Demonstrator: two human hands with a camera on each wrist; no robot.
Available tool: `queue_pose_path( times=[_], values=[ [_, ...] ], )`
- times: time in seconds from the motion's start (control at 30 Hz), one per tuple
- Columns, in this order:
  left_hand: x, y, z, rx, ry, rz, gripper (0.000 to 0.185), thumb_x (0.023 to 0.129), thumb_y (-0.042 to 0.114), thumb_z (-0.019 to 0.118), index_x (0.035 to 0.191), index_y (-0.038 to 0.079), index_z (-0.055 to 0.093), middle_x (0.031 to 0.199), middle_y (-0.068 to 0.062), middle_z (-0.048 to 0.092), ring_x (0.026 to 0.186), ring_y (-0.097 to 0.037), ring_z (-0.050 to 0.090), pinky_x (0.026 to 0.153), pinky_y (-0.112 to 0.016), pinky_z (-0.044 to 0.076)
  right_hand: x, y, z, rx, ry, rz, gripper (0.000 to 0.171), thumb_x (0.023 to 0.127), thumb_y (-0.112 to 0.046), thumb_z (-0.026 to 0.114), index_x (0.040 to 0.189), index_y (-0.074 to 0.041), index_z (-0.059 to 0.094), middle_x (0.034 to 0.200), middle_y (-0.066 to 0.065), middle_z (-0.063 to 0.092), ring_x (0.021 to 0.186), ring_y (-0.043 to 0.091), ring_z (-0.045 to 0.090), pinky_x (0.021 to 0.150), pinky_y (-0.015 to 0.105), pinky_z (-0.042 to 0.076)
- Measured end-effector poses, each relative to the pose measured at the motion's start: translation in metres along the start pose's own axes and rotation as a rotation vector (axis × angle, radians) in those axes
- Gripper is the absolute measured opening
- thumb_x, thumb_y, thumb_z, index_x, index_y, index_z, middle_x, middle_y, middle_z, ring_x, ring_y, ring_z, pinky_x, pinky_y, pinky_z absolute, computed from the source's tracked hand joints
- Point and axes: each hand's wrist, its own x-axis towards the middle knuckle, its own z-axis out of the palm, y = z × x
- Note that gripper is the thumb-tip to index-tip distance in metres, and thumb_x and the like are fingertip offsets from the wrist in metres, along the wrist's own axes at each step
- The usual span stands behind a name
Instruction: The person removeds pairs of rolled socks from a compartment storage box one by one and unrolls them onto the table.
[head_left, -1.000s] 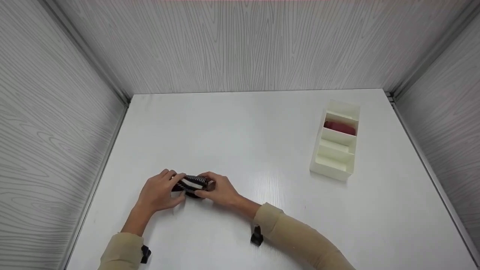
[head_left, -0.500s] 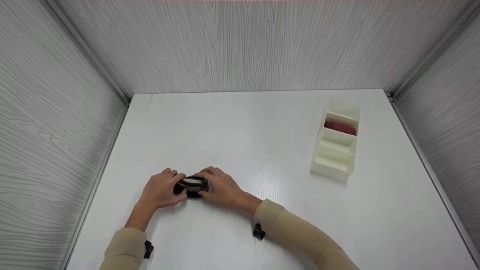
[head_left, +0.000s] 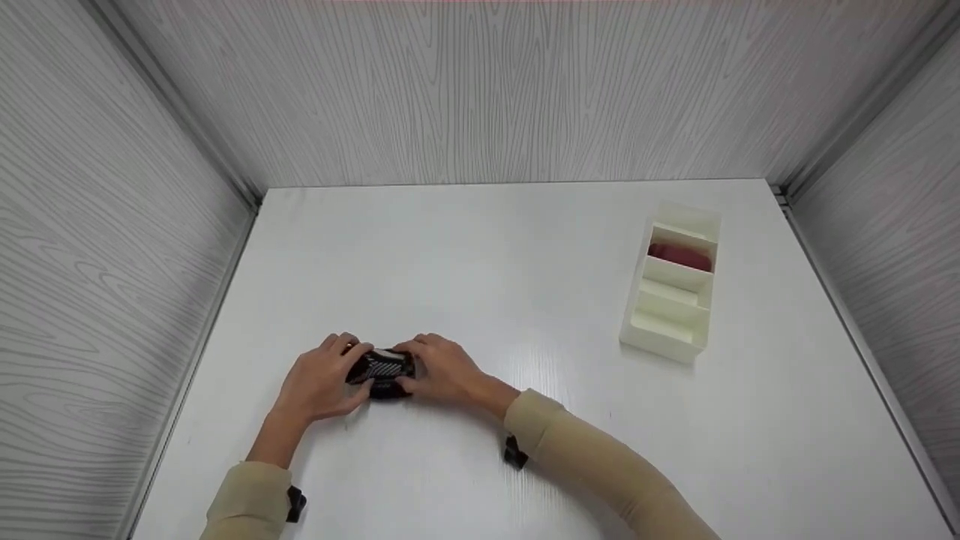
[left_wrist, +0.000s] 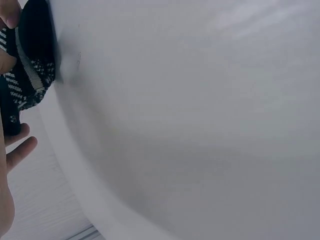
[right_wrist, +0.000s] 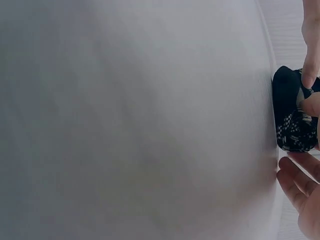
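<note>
A small rolled bundle of black fabric with a white pattern (head_left: 382, 370) lies on the white table (head_left: 480, 262), near its front left. My left hand (head_left: 322, 379) grips the bundle's left end and my right hand (head_left: 442, 371) grips its right end, fingers curled over the top. The left wrist view shows the same bundle (left_wrist: 27, 75) at the frame's left edge with fingertips (left_wrist: 10, 15) on it. In the right wrist view the bundle (right_wrist: 292, 117) sits at the right edge, pinched by fingers (right_wrist: 309, 75).
A cream divided box (head_left: 671, 281) stands at the right of the table, with a dark red item (head_left: 679, 256) in one of its far compartments. Grey wood-grain walls (head_left: 480, 90) enclose the table on three sides.
Both hands have closed in on the bundle, which is now shorter and more compact. The red and white parts seen a second ago are tucked out of sight.
</note>
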Motion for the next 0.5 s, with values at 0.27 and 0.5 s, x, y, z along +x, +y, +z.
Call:
queue_pose_path(
  times=[0.27, 0.5],
  values=[
    [-0.006, 0.0, 0.001, -0.003, 0.045, 0.01, 0.055, 0.078, 0.037, 0.088, 0.124, 0.013, 0.069, 0.121, -0.012, 0.067, 0.108, -0.027, 0.068, 0.069, -0.042, 0.064, 0.011, 0.001, -0.003, 0.062, -0.034, 0.025, 0.045, 0.094, -0.038, 0.072, 0.133, -0.016, 0.073, 0.118, -0.001, 0.078, 0.102, 0.013, 0.064, 0.088, 0.025, 0.054],
    [-0.002, -0.001, 0.005, -0.002, 0.057, 0.01, 0.047, 0.079, 0.033, 0.087, 0.12, 0.013, 0.075, 0.117, -0.011, 0.07, 0.108, -0.027, 0.069, 0.069, -0.04, 0.064, 0.015, 0.002, -0.007, 0.028, -0.043, 0.019, 0.044, 0.096, -0.039, 0.065, 0.131, -0.013, 0.074, 0.117, 0.001, 0.076, 0.105, 0.016, 0.065, 0.088, 0.028, 0.055]
  ],
)
